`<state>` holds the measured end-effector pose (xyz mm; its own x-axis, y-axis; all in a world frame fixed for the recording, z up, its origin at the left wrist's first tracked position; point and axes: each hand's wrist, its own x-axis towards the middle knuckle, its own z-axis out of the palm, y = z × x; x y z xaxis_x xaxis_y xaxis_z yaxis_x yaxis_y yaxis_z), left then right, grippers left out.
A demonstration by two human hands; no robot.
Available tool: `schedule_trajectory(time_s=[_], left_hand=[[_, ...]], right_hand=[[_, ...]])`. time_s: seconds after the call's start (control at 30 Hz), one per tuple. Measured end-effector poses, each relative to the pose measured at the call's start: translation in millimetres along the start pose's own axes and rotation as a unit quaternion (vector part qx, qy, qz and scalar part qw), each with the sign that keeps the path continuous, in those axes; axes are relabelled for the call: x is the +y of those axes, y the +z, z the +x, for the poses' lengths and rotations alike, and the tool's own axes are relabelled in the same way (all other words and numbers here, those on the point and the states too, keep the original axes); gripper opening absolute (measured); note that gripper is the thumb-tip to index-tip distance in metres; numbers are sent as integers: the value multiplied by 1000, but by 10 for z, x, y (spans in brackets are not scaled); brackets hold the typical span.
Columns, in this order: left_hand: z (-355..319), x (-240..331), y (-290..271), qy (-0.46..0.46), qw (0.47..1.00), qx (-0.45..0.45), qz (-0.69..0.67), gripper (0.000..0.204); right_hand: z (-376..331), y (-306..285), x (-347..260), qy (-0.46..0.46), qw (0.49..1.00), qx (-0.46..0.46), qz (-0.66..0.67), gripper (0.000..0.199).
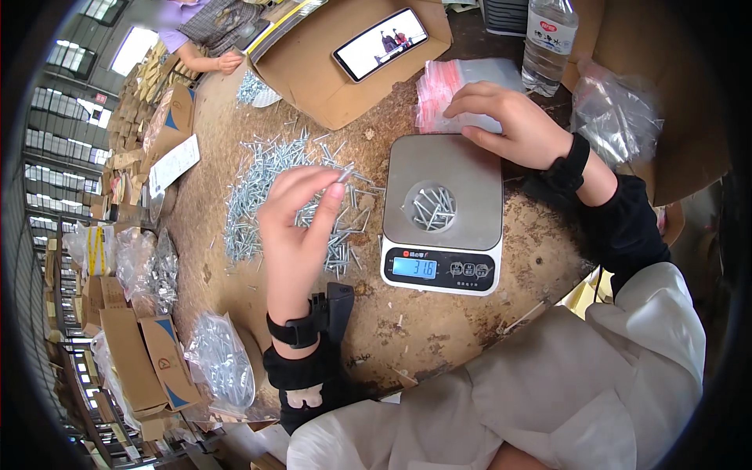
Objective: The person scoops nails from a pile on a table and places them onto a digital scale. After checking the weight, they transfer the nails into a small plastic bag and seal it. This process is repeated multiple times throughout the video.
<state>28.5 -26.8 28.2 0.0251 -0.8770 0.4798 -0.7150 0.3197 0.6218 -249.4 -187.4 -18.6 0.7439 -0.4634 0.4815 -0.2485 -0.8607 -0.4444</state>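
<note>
My left hand (296,215) hovers over a spread pile of silver screws (266,184), its thumb and forefinger pinched on a screw (345,173). To its right stands a digital kitchen scale (487,200) with a lit display (415,269). On the scale's plate sits a small round clear cup (432,228) with several screws (433,207) in it. My right hand (513,121) is beyond the scale's far right corner, fingers curved and apart over a stack of clear zip bags (440,90) with pinkish-red edges. Nothing shows between its fingers.
A phone (381,45) leans in an open cardboard box (337,106) at the far side. A water bottle (548,47) and crumpled plastic bags (615,113) stand at the far right. Another person's hand (228,63) is at the far left. Cartons (141,360) and a bag of screws (221,360) lie left.
</note>
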Motion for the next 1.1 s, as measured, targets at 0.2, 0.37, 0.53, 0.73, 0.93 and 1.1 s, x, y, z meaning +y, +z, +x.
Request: schedule_trajectory(time_s=[0.2, 0.37, 0.53, 0.73, 0.93, 1.1], left_hand=[[-1, -23, 91, -4, 1000, -22, 12, 12], [-27, 22, 196, 3, 999, -35, 12, 12], [-3, 160, 345, 84, 993, -79, 18, 16], [-72, -47, 477, -32, 997, -77, -4, 23], [-100, -77, 556, 34, 987, -116, 101, 10], [-67, -3, 530, 43, 985, -88, 145, 6]], right_hand=[[-19, -4, -5, -10, 1000, 15, -19, 25], [-8, -12, -51, -9, 1000, 5, -20, 24], [-16, -20, -76, 0, 999, -11, -30, 26], [-24, -17, -57, -5, 999, -1, -37, 26], [-66, 8, 203, 36, 995, 19, -91, 28], [-183, 13, 488, 127, 981, -3, -149, 32]])
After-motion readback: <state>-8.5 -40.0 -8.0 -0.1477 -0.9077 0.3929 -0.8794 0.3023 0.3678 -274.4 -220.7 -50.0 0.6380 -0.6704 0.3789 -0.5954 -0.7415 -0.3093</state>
